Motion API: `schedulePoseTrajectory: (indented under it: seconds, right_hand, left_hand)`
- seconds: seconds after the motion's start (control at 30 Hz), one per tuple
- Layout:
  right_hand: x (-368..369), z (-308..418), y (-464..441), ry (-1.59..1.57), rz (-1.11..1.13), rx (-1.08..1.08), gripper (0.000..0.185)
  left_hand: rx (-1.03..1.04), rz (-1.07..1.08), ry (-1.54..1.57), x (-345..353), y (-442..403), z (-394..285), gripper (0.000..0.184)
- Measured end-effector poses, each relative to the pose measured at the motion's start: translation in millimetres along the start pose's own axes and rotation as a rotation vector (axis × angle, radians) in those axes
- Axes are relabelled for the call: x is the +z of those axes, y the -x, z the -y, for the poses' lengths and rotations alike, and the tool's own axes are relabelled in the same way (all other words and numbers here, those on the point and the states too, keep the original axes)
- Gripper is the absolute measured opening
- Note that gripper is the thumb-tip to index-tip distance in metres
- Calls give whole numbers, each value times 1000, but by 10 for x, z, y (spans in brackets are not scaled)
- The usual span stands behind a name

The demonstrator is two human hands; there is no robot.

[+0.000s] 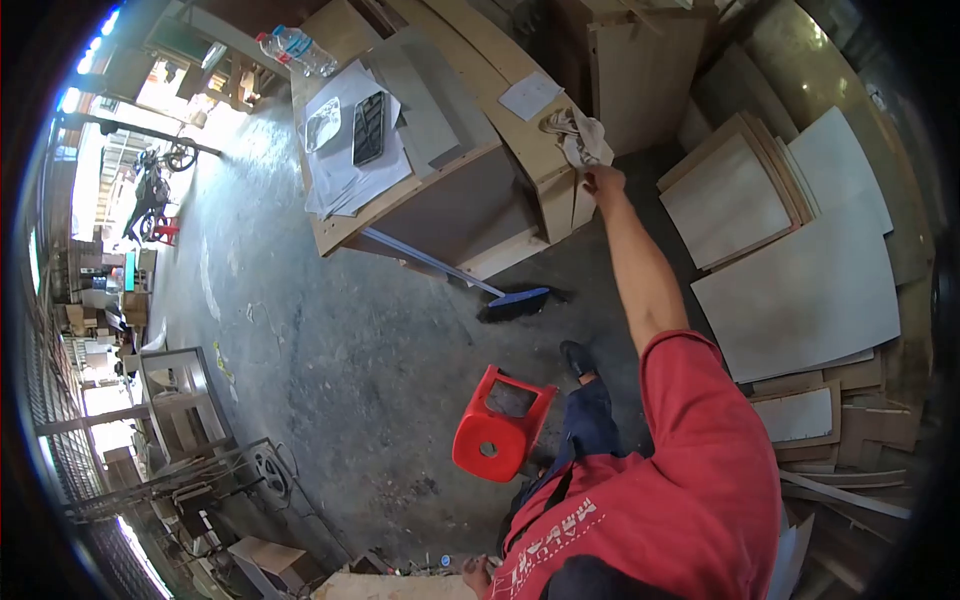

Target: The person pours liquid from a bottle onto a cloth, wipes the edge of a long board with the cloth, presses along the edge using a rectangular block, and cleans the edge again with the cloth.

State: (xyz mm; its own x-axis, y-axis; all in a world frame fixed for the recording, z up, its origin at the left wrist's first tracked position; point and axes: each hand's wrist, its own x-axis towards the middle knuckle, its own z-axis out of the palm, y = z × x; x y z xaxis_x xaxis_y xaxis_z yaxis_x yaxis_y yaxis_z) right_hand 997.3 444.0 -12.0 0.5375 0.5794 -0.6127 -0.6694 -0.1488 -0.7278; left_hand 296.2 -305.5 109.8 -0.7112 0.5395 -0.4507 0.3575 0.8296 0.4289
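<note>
My right hand (pixel 605 182) reaches out at the end of a bare arm, its fingers closed at the lower edge of a crumpled white cloth (pixel 590 143). This cloth lies at the corner of a wooden cabinet (pixel 482 68), against a small brownish item. Low in the view, my left hand (pixel 477 575) is partly hidden beside the red shirt, near a light board (pixel 400 587); its fingers are too unclear to read. A sheet of paper (pixel 531 95) lies on the cabinet close to the cloth.
Papers, a dark phone (pixel 369 128) and plastic bottles (pixel 305 50) are on the worktop. A blue broom (pixel 518 297) leans below it. The red stool (pixel 492 440) stands near my legs. Stacked panels (pixel 800 290) fill the right side; a metal frame (pixel 185 400) is at left.
</note>
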Motion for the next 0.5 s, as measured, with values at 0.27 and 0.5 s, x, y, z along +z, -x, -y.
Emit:
schedulePoseTrajectory:
  seconds: [0.27,0.5]
  right_hand:
    - [-822,2315,1970,767,-143,-1089,23]
    - [-1521,533,5491,966,307,-1347,21]
  left_hand:
    - [148,-4,375,237,-720,-126,58]
    - [246,93,432,-50,-689,-119,42]
